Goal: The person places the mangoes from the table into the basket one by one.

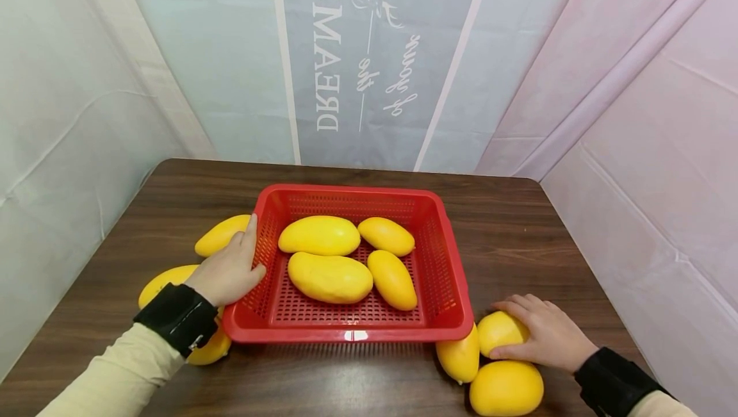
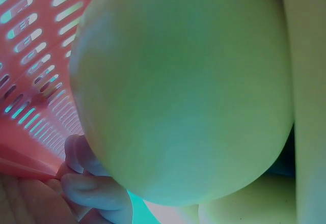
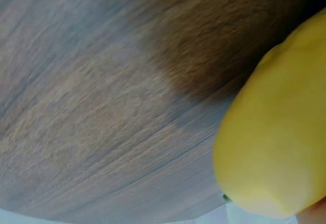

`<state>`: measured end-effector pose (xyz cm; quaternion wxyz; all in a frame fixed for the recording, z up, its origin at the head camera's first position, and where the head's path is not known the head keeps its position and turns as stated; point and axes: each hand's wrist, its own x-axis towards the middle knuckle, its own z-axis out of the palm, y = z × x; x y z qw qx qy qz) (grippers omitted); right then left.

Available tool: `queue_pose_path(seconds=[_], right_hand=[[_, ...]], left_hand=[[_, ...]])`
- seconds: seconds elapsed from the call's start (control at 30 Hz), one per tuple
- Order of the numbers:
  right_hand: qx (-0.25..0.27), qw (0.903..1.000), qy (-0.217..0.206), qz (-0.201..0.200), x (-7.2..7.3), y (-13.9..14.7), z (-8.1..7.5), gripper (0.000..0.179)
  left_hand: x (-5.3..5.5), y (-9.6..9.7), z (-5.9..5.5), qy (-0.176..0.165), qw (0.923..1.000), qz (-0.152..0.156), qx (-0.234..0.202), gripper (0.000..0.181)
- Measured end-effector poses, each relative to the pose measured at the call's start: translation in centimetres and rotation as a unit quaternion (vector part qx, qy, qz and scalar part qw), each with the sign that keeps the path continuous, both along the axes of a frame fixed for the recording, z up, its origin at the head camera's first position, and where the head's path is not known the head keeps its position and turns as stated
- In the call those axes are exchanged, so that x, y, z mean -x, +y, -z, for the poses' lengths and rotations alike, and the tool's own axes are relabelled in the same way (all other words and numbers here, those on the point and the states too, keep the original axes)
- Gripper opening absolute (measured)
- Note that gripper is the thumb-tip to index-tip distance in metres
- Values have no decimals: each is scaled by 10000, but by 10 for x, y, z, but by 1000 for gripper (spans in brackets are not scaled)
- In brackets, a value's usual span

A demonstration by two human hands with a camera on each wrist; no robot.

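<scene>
A red plastic basket [image 1: 398, 334] with slotted walls stands mid-table, holding several yellow mangoes [image 1: 330, 277]. My left hand [image 1: 227, 269] grips its left rim, thumb over the inner side and the other fingers outside. In the left wrist view, those curled fingers [image 2: 97, 196] show below a large mango [image 2: 183, 91], beside the basket wall [image 2: 35, 81]. At the front right, my right hand [image 1: 544, 334] holds a mango [image 1: 500, 332] between thumb and fingers. Two more mangoes lie close to it, one [image 1: 460, 356] by the basket corner, another [image 1: 507, 389] nearer the front.
Left of the basket lie more mangoes, one [image 1: 221, 236] at the back, one [image 1: 167, 282] behind my left wrist and one [image 1: 210, 346] partly under it. The dark wooden table [image 1: 501, 231] meets a printed cloth [image 1: 375, 71] at its back edge.
</scene>
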<state>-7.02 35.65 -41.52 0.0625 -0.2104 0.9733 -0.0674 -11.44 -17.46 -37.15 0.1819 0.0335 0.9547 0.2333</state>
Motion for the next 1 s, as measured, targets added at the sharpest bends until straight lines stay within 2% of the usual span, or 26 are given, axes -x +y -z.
queue_pose_path(seconds=[0.17,0.53,0.83,1.0], right_hand=[[-161,9998,-24,-97,1,3,4,79],[-221,9997,-86,-13,1,2,7,78],[-271,9994,194,-105,2,5,11,83],[-270,9995,141,-69,2,4,10,81]], left_hand=[[0,0,1,-1,10000,-1,-45,101],[-1,0,0,31,10000,18,-34,100],[-1,1,0,2,10000,-22,-57,101],[-1,1,0,-15,10000,-30,-87,101]])
